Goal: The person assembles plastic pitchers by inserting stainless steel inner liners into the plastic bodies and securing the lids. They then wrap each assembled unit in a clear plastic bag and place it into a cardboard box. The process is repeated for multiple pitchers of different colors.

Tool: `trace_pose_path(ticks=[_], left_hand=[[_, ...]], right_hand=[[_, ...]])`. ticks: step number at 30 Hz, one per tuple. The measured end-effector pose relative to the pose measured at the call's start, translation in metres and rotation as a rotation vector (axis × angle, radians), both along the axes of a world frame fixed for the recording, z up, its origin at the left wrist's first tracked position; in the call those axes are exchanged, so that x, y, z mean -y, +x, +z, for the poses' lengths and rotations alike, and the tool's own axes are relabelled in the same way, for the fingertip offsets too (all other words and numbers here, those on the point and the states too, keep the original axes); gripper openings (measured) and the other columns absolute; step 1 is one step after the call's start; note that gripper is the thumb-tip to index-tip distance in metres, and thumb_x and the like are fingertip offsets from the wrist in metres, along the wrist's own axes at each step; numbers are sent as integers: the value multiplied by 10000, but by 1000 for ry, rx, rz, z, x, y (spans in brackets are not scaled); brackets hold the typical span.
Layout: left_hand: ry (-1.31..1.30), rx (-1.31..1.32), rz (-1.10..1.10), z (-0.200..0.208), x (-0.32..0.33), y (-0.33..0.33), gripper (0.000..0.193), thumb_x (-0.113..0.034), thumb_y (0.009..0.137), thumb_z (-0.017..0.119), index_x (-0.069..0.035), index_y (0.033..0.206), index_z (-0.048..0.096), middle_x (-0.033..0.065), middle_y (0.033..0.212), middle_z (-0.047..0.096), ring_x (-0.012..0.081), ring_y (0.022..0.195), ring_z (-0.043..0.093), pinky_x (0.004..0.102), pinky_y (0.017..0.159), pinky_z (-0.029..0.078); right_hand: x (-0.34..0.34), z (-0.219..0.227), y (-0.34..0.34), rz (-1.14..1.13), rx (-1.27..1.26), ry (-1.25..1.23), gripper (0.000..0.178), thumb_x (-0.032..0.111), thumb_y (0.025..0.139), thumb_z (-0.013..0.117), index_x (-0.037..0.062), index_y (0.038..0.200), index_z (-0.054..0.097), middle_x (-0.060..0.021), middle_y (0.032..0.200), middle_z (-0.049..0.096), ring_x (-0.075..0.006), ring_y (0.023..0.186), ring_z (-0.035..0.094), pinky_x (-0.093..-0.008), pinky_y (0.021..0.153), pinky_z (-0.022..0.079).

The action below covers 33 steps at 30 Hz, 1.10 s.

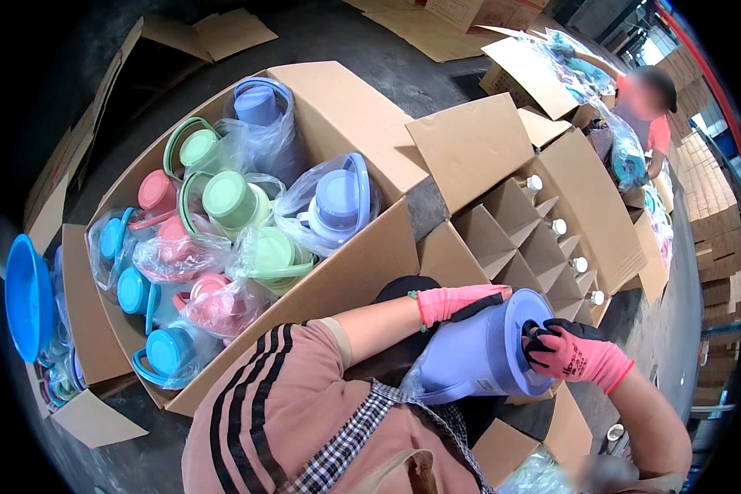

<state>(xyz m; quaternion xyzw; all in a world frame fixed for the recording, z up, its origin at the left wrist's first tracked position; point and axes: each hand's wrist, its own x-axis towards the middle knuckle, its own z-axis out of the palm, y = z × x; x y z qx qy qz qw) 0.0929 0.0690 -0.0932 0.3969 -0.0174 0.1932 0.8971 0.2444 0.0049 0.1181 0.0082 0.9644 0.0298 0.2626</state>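
Note:
A purple thermos jug (469,354) lies tilted across my lap, its wide round end with a dark opening facing right. A clear plastic bag gathers about its left end. My left hand (463,303), in a pink glove with dark fingers, holds the jug along its upper side, fingers stretched toward the rim. My right hand (580,354), gloved the same way, is closed at the opening, with curled fingertips reaching into it. What those fingertips grip, if anything, is hidden.
On the left stands a large carton (337,309) of bagged thermos jugs in green, pink, blue and purple. A divided carton (626,255) with several white-capped bottles (559,226) is ahead right. A blue basin (30,298) sits far left. A co-worker (646,115) handles bagged goods at upper right.

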Motion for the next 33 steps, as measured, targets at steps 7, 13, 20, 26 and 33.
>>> trace_pose_path(ticks=[7, 13, 20, 26, 33], left_hand=[[-50, 119, -51, 5, -5, 2, 559, -453, 869, 464, -22, 1222, 416, 48, 1185, 486, 104, 1057, 450, 274, 933, 362], [-64, 122, -66, 7, -6, 1, 547, -441, 876, 449, -28, 1232, 405, 57, 1187, 491, 121, 1058, 473, 273, 941, 370], [-68, 57, -76, 17, -4, 2, 572, -462, 872, 442, -36, 1250, 393, 59, 1191, 492, 111, 1054, 474, 275, 949, 364], [-74, 17, -86, 7, -4, 5, 592, -464, 886, 402, -16, 1271, 359, 72, 1226, 463, 132, 1107, 447, 279, 959, 354], [-159, 28, -71, 3, -4, 13, 510, -424, 899, 404, -41, 1236, 413, 44, 1201, 486, 106, 1071, 466, 260, 934, 380]], right_hand=[[-9, -21, 7, -77, -60, -28, 230, 163, 696, 508, 51, 889, 564, -107, 960, 524, -259, 904, 480, -376, 788, 435], [-21, -16, 32, -55, -67, -78, 139, 161, 676, 541, 106, 798, 578, -60, 922, 547, -246, 925, 489, -377, 795, 452], [-18, -25, 25, -66, -92, -119, 164, 150, 724, 495, 52, 834, 567, -118, 1017, 524, -263, 923, 478, -382, 847, 419], [-16, -31, 41, -52, -116, -92, 156, 150, 719, 503, 61, 832, 565, -97, 963, 512, -239, 871, 468, -366, 796, 423], [-1, -46, 14, -830, -116, -172, 196, 200, 782, 478, 35, 757, 579, -145, 682, 554, -271, 639, 552, -354, 620, 460]])
